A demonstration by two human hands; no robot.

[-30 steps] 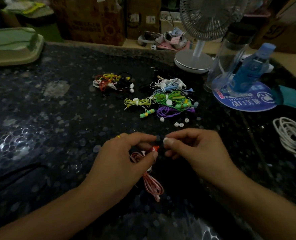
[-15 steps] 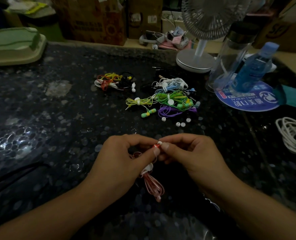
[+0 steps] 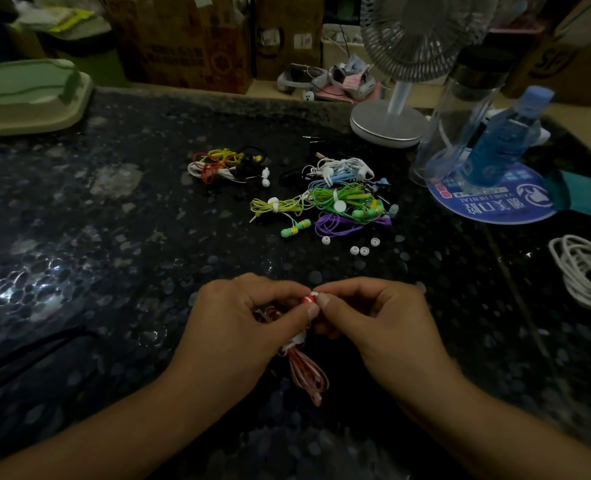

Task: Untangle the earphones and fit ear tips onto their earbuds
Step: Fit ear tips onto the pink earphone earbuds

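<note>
Loose ear tips (image 3: 359,250) and bundled earphones (image 3: 342,202) lie mid-bench; left hand (image 3: 238,327) and right hand (image 3: 377,323) both pinch a red earbud (image 3: 308,299)

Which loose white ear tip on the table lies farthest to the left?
The single ear tip just below the purple earphones; the other three lie further right.

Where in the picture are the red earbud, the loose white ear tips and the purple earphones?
red earbud (image 3: 308,299), head view: its body between both hands' fingertips.
loose white ear tips (image 3: 354,250), head view: one tip's rim.
purple earphones (image 3: 335,226), head view: its coiled cable.
</note>
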